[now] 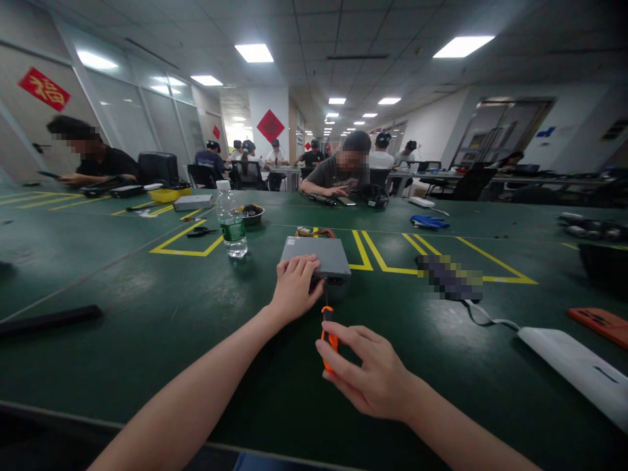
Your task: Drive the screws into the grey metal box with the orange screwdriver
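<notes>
A grey metal computer power supply (326,254) lies on the green table, its socket side facing me and its coloured cables (318,232) behind it. My left hand (294,284) grips its near left corner, fingers over the top and thumb at the front face. With thumb and fingers closed around its handle, my right hand (366,366) holds an orange and black screwdriver (328,340). The screwdriver's shaft points away from me at the front face of the power supply. Whether its tip sits in a screw is too small to tell.
Left of the power supply stands a water bottle (232,222), with a metal bowl (252,214) behind it. To the right lie a pixelated dark object (449,278), a white power strip (574,366) and an orange phone (601,324). Across the table a person (338,173) leans forward.
</notes>
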Demonstrator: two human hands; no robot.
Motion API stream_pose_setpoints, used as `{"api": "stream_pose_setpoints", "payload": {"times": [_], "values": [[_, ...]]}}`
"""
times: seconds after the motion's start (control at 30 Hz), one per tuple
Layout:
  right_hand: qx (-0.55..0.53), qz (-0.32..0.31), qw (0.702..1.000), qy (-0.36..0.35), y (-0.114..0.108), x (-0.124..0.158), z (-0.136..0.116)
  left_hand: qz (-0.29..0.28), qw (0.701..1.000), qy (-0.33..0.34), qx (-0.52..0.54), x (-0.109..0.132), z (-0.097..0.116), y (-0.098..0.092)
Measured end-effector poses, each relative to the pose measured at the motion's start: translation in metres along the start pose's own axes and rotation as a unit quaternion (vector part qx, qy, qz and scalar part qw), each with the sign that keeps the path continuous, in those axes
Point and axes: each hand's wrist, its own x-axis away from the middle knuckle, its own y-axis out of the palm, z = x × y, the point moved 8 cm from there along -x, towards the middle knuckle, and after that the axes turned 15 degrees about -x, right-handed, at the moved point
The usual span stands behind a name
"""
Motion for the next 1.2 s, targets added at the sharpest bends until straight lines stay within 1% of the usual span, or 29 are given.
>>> {"api": "stream_pose_setpoints", "payload": {"times": [0.1, 0.2, 0.27, 0.33, 0.43, 0.53, 0.67, 0.77, 0.83, 0.93, 1.07, 1.2], "values": [[-0.004, 0.031, 0.999, -0.009, -0.001, 0.002, 0.001, 0.000, 1.000, 0.000, 0.002, 0.000, 0.000, -0.001], [-0.019, 0.040, 0.999, -0.002, 0.000, 0.004, 0.002, 0.001, 1.000, -0.001, 0.002, 0.000, 0.000, -0.001], [-0.031, 0.033, 0.999, 0.010, 0.001, 0.004, 0.003, 0.000, 1.000, 0.001, 0.001, 0.000, 0.000, 0.000], [-0.035, 0.011, 0.999, 0.019, 0.003, 0.002, 0.003, -0.001, 1.000, 0.003, 0.001, 0.000, 0.000, 0.000], [-0.016, -0.020, 1.000, 0.017, 0.005, 0.000, 0.002, -0.001, 1.000, 0.002, 0.002, 0.000, 0.000, 0.000], [-0.003, 0.003, 1.000, 0.004, 0.002, 0.000, 0.001, -0.001, 1.000, 0.001, 0.003, 0.000, 0.000, 0.000], [-0.022, 0.030, 0.999, 0.000, 0.003, 0.005, 0.003, 0.000, 1.000, 0.004, 0.003, 0.001, 0.000, -0.001], [-0.040, 0.023, 0.999, 0.021, 0.004, 0.005, 0.006, 0.002, 1.000, 0.005, 0.003, 0.001, 0.000, -0.001], [-0.040, 0.000, 0.999, 0.027, 0.005, 0.003, 0.005, 0.005, 1.000, 0.002, 0.002, 0.001, 0.000, -0.001], [-0.019, -0.026, 0.999, 0.018, 0.006, 0.000, 0.002, 0.006, 1.000, 0.002, 0.001, 0.000, 0.000, 0.000], [-0.001, 0.001, 1.000, 0.008, 0.005, 0.002, 0.002, 0.009, 1.000, 0.003, -0.001, 0.000, 0.000, 0.000], [-0.028, 0.014, 0.999, 0.017, 0.009, 0.005, 0.006, 0.008, 1.000, 0.002, -0.001, 0.001, 0.000, 0.000]]}}
